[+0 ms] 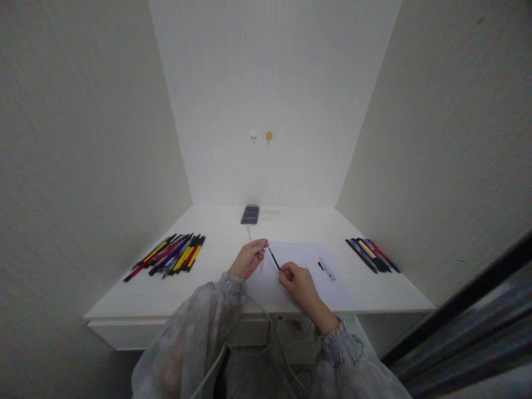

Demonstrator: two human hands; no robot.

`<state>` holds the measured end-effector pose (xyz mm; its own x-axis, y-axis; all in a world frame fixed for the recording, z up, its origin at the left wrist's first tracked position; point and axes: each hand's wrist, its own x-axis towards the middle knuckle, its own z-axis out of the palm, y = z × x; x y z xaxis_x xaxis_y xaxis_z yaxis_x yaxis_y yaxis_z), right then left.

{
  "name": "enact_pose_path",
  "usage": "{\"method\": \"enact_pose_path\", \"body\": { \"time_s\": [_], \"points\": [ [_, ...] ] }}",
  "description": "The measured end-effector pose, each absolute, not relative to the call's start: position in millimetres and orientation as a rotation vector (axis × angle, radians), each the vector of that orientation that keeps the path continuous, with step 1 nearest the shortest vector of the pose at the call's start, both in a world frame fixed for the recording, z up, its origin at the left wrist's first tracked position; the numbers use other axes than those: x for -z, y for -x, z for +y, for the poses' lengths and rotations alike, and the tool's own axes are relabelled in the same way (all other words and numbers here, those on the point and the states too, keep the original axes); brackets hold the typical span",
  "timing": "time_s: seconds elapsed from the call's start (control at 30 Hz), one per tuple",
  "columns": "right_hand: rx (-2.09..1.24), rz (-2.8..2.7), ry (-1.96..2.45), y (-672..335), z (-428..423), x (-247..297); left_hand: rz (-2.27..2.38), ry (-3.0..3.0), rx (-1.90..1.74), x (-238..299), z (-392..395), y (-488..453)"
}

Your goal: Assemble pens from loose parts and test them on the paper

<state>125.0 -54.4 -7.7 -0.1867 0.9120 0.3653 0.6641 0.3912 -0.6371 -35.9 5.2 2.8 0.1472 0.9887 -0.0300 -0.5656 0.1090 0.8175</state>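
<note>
My right hand [296, 280] pinches the lower end of a thin dark pen refill [274, 259], which slants up and left above a white sheet of paper [266, 288]. At the refill's upper tip, my left hand [251, 257] has thumb and forefinger pressed together. Whatever is between those fingertips is too small to make out. To the right, a clear pen barrel [330, 269] lies on the paper, with a small black pen part [320, 266] beside it.
Many black, red, yellow and blue pens [174, 255] lie heaped on the desk's left. A smaller row of pens [372, 255] lies at the right. A dark phone-like device [250, 214] with a white cable sits at the back. Walls enclose the white desk [220, 221].
</note>
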Motion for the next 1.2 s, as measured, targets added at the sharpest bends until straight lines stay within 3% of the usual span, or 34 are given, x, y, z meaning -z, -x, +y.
{"method": "enact_pose_path", "body": {
  "time_s": [1.2],
  "points": [
    [-0.501,-1.802,1.285,-123.3,-45.2,19.5,0.766,-1.100,-1.169,-5.7,-1.6,31.0]
  ]
}}
